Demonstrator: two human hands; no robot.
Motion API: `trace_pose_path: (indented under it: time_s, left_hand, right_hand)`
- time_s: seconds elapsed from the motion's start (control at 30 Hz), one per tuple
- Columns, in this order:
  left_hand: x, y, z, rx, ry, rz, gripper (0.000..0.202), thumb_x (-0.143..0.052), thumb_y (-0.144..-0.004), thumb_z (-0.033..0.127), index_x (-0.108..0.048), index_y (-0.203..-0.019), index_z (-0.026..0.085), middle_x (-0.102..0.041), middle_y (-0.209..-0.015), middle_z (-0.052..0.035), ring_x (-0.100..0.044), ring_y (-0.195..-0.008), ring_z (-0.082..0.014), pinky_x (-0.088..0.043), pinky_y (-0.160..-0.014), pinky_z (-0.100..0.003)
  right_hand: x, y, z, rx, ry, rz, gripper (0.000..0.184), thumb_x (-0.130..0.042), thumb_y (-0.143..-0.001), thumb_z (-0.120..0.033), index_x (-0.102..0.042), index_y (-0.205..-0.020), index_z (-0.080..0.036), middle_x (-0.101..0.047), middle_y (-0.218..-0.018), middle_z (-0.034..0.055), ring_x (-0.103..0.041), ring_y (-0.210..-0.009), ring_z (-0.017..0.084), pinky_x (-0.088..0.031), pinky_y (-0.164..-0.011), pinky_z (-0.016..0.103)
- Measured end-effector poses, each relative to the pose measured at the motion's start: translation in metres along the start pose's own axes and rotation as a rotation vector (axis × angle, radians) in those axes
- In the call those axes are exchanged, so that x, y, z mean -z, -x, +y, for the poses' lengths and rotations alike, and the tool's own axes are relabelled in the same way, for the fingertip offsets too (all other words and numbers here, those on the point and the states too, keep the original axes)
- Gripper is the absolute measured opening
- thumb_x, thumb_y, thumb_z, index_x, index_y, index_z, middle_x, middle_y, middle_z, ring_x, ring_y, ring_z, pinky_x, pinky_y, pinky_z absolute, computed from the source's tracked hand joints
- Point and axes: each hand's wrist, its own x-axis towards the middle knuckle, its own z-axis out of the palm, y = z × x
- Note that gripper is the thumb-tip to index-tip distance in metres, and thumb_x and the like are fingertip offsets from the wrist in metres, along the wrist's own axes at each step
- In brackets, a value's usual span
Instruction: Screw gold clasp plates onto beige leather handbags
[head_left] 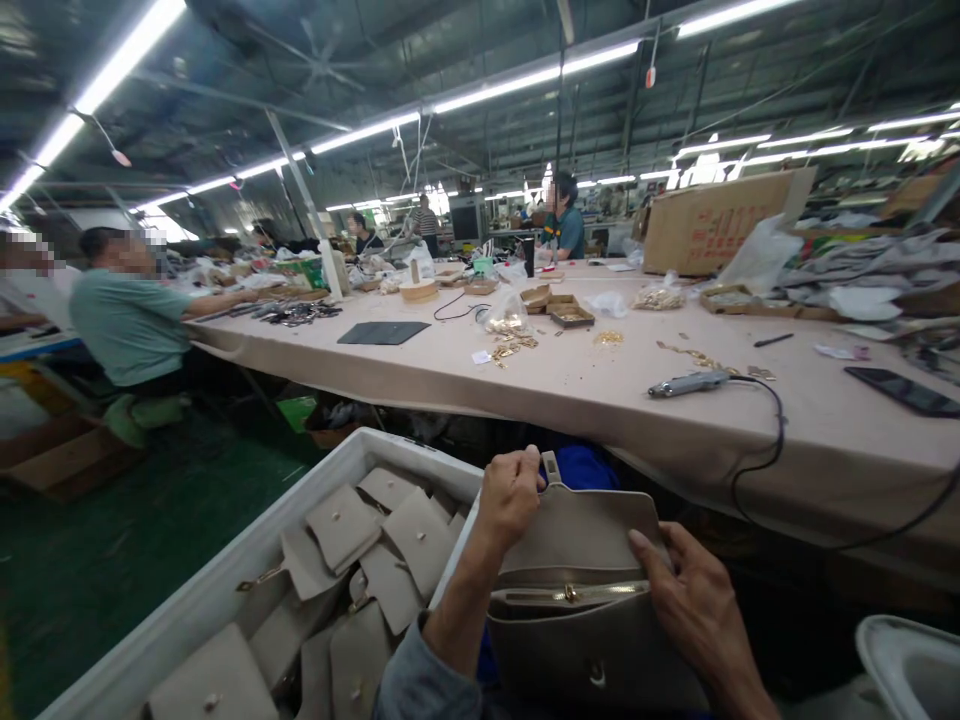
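Observation:
A taupe handbag [570, 640] rests before me with its flap [592, 515] lifted. Inside the opening runs a gold zipper [566, 593], and a metal clasp piece [597, 673] sits on the front panel. My left hand [510, 500] pinches the flap's upper left corner, beside a small tab with a slot [551, 468]. At the flap's right edge, my right hand [694, 590] grips with the thumb on the near face and the fingers behind. The bag's lower edge runs out of view.
A white bin [187, 600] full of similar taupe bags [345, 525] stands at my left. On the table [480, 385] lie an electric screwdriver [690, 384] with its cord, gold hardware [514, 347], a dark mat [384, 332] and a phone [904, 390]. A co-worker [131, 310] sits at left.

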Motion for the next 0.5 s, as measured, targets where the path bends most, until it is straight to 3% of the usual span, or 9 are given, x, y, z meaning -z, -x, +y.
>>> trace_pose_path:
  time_s: [0.17,0.27,0.43,0.5]
  left_hand:
    - [-0.024,-0.015,-0.024,0.16,0.265,-0.07,0.068,-0.05,-0.092,0.073,-0.073,-0.073,0.013,-0.061,-0.057,-0.0022,-0.044,-0.034,-0.009,-0.024,-0.033,-0.022]
    - [-0.026,-0.014,-0.034,0.108,0.218,-0.094,0.058,-0.063,-0.09,0.065,-0.074,-0.069,0.013,-0.057,-0.048,-0.0002,-0.042,-0.036,-0.0082,-0.028,-0.037,-0.02]
    - [-0.023,-0.018,-0.044,0.111,0.226,-0.108,0.049,-0.065,-0.092,0.058,-0.084,-0.099,0.013,-0.066,-0.053,-0.0031,-0.044,-0.038,-0.0088,-0.032,-0.038,-0.02]
    - [-0.024,-0.024,-0.047,0.112,0.268,-0.073,0.046,-0.071,-0.089,0.055,-0.084,-0.103,0.013,-0.072,-0.061,-0.006,-0.051,-0.042,-0.0105,-0.035,-0.039,-0.02]
  right_hand:
    - [-0.001,-0.012,0.02,-0.004,-0.006,-0.009,0.052,-0.059,-0.081,-0.071,-0.071,-0.097,-0.023,-0.077,-0.094,0.0071,-0.072,-0.088,0.027,-0.053,-0.072,0.031]
    - [-0.003,-0.021,0.028,0.001,0.012,-0.008,0.052,-0.06,-0.081,-0.07,-0.071,-0.096,-0.022,-0.077,-0.097,0.0091,-0.071,-0.093,0.029,-0.053,-0.074,0.031]
    - [-0.016,-0.041,0.033,0.003,0.013,-0.112,0.052,-0.058,-0.083,-0.07,-0.069,-0.094,-0.021,-0.076,-0.094,0.0087,-0.071,-0.089,0.028,-0.052,-0.074,0.033]
    - [-0.024,-0.052,0.036,0.008,0.004,-0.151,0.053,-0.057,-0.084,-0.071,-0.068,-0.096,-0.021,-0.075,-0.091,0.0076,-0.07,-0.086,0.027,-0.052,-0.073,0.032]
